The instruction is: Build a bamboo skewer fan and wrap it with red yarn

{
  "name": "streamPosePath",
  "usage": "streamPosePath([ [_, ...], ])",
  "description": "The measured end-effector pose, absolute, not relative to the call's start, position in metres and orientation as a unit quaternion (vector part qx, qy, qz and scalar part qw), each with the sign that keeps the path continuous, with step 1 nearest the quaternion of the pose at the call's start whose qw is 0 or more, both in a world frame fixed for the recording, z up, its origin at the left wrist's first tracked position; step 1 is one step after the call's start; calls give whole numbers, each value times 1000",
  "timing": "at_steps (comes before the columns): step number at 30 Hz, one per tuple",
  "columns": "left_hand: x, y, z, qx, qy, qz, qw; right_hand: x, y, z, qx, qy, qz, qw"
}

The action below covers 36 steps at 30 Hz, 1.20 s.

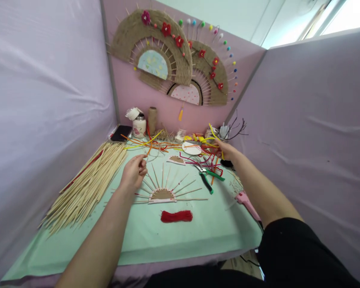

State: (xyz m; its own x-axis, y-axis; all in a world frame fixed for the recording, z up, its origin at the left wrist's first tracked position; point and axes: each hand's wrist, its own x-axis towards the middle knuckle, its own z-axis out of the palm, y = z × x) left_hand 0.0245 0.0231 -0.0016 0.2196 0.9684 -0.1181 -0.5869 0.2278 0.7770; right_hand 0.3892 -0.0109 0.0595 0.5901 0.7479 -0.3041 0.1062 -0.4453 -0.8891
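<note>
My left hand [134,171] is closed, pinching the end of an orange pipe cleaner [150,149] above the table. Farther right, my right hand [223,150] is closed around several yellow and red pipe cleaners [210,140]. Below and between the hands lies a cardboard half-circle [163,195] with thin sticks fanning out from its curved edge. A hank of red thread [177,216] rests in front of it. Pliers-like cutters with green and black handles [207,176] lie near my right hand, beside loose magenta pipe cleaners [195,160].
A large bundle of thin sticks [87,188] covers the left side. A pink glue gun [247,203] lies at the right edge. Along the back stand a jar [139,127], a brown spool [152,120] and a phone [121,133]. Twine fans [156,44] hang on the pink panel.
</note>
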Motion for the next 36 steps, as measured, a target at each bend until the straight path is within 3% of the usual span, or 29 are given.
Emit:
streamPosePath([
  [6, 44, 11, -7, 391, 294, 441, 752, 319, -36, 33, -659, -293, 433, 541],
  [10, 54, 0, -12, 444, 298, 372, 759, 251, -44, 16, -595, -325, 482, 554],
  [18, 51, 7, -19, 426, 323, 445, 719, 208, -54, 15, -546, -430, 513, 504],
  [22, 49, 8, -17, 417, 332, 467, 705, 252, -44, 39, -685, -532, 327, 375],
  [29, 47, 6, -12, 419, 357, 476, 686, 314, -42, 59, -792, -484, 99, 358],
  [33, 49, 5, -14, 406, 360, 487, 685, 256, -58, 37, -680, -636, -17, 363],
  [36, 50, 2, -14, 404, 355, 484, 690, 197, -60, 16, -544, -777, -107, 299],
])
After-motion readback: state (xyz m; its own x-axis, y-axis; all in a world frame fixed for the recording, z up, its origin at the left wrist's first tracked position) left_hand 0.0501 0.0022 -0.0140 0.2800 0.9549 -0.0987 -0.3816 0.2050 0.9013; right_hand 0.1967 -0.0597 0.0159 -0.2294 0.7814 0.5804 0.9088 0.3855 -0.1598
